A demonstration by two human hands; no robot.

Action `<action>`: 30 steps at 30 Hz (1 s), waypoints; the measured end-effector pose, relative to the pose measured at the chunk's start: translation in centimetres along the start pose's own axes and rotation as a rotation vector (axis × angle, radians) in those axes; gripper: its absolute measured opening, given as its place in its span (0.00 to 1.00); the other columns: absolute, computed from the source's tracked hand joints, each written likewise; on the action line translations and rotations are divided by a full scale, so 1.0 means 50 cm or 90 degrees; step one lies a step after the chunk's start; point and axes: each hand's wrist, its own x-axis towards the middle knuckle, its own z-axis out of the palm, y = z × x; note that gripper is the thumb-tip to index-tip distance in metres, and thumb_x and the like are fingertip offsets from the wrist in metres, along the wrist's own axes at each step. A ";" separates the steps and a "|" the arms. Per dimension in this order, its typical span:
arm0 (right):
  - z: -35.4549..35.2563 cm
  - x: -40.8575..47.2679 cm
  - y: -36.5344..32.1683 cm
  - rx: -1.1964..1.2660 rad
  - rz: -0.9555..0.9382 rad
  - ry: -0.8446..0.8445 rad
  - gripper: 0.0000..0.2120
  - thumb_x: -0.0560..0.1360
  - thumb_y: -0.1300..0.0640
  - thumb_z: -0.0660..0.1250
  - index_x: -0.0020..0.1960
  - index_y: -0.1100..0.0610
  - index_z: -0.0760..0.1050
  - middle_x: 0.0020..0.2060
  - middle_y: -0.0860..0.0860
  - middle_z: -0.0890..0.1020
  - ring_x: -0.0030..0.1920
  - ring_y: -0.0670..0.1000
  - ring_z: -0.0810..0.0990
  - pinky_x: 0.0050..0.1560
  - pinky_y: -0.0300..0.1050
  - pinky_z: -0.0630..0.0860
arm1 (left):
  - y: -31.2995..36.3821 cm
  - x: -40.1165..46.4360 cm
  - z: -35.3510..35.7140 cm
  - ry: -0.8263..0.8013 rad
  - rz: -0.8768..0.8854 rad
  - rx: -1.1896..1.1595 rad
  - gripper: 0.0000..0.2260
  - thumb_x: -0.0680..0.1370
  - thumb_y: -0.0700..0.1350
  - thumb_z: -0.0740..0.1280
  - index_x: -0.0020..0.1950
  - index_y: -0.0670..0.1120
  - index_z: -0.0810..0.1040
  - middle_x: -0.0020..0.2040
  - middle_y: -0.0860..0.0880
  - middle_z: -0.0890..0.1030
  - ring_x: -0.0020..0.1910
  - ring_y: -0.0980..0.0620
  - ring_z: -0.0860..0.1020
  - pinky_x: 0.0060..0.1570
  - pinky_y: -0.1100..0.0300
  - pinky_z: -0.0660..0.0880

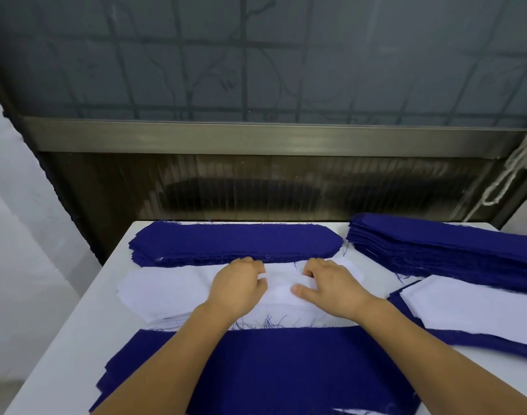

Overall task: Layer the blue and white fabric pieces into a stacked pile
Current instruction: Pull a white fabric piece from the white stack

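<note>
A: Item, person's body as seen from the head camera. What is listed?

B: Two forearms, each ending in a hand: left hand, right hand.

A: Clothing?

B: None shows. Both forearms are bare from the bottom edge of the view to the wrist, with no sleeve over them.

A: Fingers?

B: Bare, with short nails.
</note>
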 end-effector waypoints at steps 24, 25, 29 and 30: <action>-0.056 -0.176 0.068 0.247 -0.030 -0.088 0.06 0.78 0.46 0.62 0.45 0.45 0.74 0.40 0.47 0.77 0.39 0.47 0.75 0.42 0.37 0.73 | -0.191 -0.239 -0.192 -0.103 -0.025 -0.052 0.10 0.79 0.46 0.66 0.51 0.63 0.78 0.47 0.69 0.77 0.50 0.68 0.75 0.49 0.76 0.69; -0.068 -0.193 0.071 0.266 -0.028 -0.117 0.07 0.78 0.45 0.62 0.44 0.46 0.74 0.37 0.48 0.76 0.36 0.47 0.73 0.40 0.38 0.72 | -0.182 -0.245 -0.198 -0.118 -0.035 -0.084 0.08 0.78 0.47 0.67 0.48 0.62 0.77 0.46 0.68 0.78 0.48 0.68 0.75 0.47 0.75 0.70; -0.117 -0.206 0.059 0.269 -0.004 -0.114 0.07 0.78 0.49 0.64 0.41 0.45 0.76 0.36 0.44 0.78 0.36 0.44 0.75 0.40 0.36 0.73 | -0.147 -0.232 -0.223 -0.111 -0.065 -0.112 0.08 0.76 0.44 0.69 0.39 0.56 0.77 0.40 0.63 0.78 0.42 0.64 0.76 0.39 0.71 0.72; -0.127 -0.204 0.053 0.265 0.006 -0.069 0.06 0.79 0.50 0.64 0.43 0.46 0.77 0.39 0.45 0.80 0.39 0.46 0.78 0.43 0.40 0.74 | -0.139 -0.226 -0.229 -0.082 -0.074 -0.112 0.09 0.76 0.43 0.69 0.38 0.56 0.77 0.39 0.62 0.79 0.42 0.63 0.76 0.39 0.70 0.71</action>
